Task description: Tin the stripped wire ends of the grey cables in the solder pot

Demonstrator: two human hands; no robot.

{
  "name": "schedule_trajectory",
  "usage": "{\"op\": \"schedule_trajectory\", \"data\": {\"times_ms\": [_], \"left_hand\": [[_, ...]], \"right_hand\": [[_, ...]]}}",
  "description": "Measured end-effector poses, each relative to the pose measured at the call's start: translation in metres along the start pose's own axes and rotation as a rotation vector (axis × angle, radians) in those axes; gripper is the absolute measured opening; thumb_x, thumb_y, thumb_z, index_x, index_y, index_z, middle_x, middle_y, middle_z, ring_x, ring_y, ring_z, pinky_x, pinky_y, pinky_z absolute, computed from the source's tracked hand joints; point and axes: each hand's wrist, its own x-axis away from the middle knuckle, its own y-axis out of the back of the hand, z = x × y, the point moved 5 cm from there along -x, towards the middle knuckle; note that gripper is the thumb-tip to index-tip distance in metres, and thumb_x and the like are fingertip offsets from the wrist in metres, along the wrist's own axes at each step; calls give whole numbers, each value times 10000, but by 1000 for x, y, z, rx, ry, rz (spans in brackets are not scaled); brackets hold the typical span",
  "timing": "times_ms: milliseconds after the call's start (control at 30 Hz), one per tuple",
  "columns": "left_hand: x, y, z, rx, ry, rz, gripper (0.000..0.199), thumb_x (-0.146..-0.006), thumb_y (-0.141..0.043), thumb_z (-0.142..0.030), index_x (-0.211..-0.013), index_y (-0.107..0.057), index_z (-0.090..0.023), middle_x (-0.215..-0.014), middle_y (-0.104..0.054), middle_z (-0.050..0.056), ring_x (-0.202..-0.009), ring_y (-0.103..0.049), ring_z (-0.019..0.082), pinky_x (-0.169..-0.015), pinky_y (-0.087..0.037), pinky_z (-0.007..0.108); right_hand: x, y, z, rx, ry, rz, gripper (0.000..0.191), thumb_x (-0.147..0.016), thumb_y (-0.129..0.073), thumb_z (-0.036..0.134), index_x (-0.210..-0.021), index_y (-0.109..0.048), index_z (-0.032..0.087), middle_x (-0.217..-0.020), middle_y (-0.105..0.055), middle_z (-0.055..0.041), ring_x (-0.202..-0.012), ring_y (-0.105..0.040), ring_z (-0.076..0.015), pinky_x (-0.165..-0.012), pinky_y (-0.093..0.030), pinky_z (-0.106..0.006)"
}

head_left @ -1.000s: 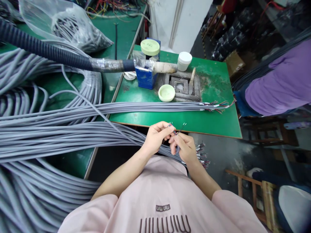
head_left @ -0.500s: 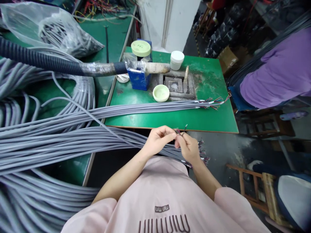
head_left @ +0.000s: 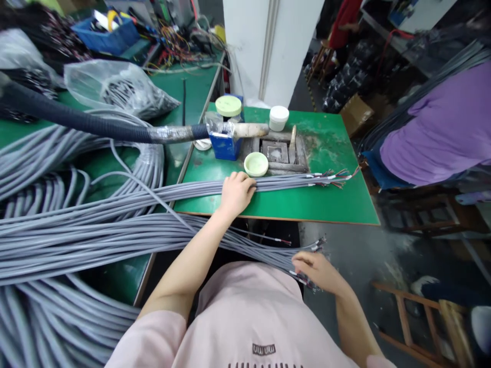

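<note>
My left hand point(head_left: 237, 193) lies on a long bundle of grey cables point(head_left: 284, 182) that crosses the green table, and its fingers rest on top of them. Coloured stripped wire ends point(head_left: 333, 177) fan out at that bundle's right end. My right hand point(head_left: 315, 271) is low and to the right, over the ends of a second grey bundle point(head_left: 115, 236) that hangs past the table's front edge. Its fingers cover part of those ends, so any grip is hidden. One thin cable with a red tip point(head_left: 268, 237) runs apart, between my hands.
Behind the cables on the green table point(head_left: 307, 204) stand a metal solder pot point(head_left: 274, 152), a pale green lid point(head_left: 255, 164), a white jar point(head_left: 278, 118) and a blue box point(head_left: 224, 145). A corrugated hose point(head_left: 95, 128) crosses above. A person in a purple top point(head_left: 441, 133) stands right.
My hands have moved apart. They no longer pinch wire ends together in front of my chest. The left went forward onto the table bundle, the right down and right. The view tilted up.
</note>
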Motion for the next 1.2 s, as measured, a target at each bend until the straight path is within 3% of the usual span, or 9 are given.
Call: {"op": "schedule_trajectory", "data": {"times_ms": [167, 300, 467, 600, 700, 800, 867, 1033, 1200], "left_hand": [[-6, -6, -8, -138, -47, 38, 81, -867, -567, -236, -891, -627, -187, -962, -621, 89, -937, -514, 267, -746, -384, 381], [7, 16, -24, 0, -71, -35, 66, -892, -503, -177, -910, -566, -168, -902, -625, 78, -867, -532, 232, -736, -403, 358], [39, 45, -47, 407, -168, -37, 79, -905, -495, -213, -884, -559, -173, -850, -622, 56, -820, -546, 176, -755, -433, 307], [56, 38, -45, 626, -104, 190, 71, -854, -578, -224, -816, -606, -171, -776, -611, 32, -761, -546, 151, -724, -433, 283], [57, 33, -42, 859, -8, 258, 147, -810, -657, -297, -872, -665, -163, -837, -636, 48, -811, -573, 156, -775, -448, 291], [54, 31, -40, 1158, 159, 217, 269, -798, -669, -368, -971, -693, -163, -825, -644, 44, -751, -581, 138, -720, -461, 272], [53, 29, -41, 1336, 280, 182, 273, -769, -694, -399, -896, -710, -158, -802, -666, 41, -713, -584, 128, -696, -468, 262], [61, 18, -47, 1521, 483, 169, 304, -665, -780, -407, -653, -654, -130, -654, -647, 18, -583, -535, 89, -594, -447, 223], [68, 9, -66, 1645, 444, 279, 320, -714, -746, -404, -638, -593, -133, -572, -580, -9, -525, -515, 83, -552, -435, 227]], "right_hand": [[-34, -16, 33, -205, 133, 51, 242, -870, -505, 332, -833, -667, 157, -726, -677, -38, -694, -615, -154, -655, -451, -267], [-67, -14, 55, -600, 177, 31, 376, -832, -579, 459, -1054, -619, 158, -817, -687, -59, -603, -625, -142, -548, -479, -268], [-69, 51, 77, -1145, 313, -411, 516, -791, -628, 510, -1196, -523, 209, -942, -714, -85, -534, -608, -120, -435, -431, -226], [-38, 91, 85, -1076, 498, -809, 349, -845, -579, 474, -1074, -582, 210, -675, -686, -1, -386, -476, -71, -385, -360, -193], [-31, 71, 98, -721, 440, -615, 301, -890, -524, 449, -980, -609, 175, -485, -583, 35, -323, -359, -57, -340, -241, -183], [-34, 25, 107, -433, 353, -235, 305, -930, -454, 408, -962, -614, 150, -483, -577, 28, -382, -422, -70, -406, -309, -195], [-34, 2, 109, -332, 358, -122, 294, -946, -415, 373, -976, -606, 151, -500, -582, 31, -430, -467, -77, -465, -354, -202], [-33, -16, 101, -291, 340, -76, 290, -955, -388, 345, -993, -607, 159, -554, -617, 28, -430, -446, -68, -467, -354, -202], [-32, -3, 98, -300, 372, -237, 277, -935, -456, 366, -882, -638, 164, -572, -619, 20, -456, -454, -67, -479, -371, -201]]}}
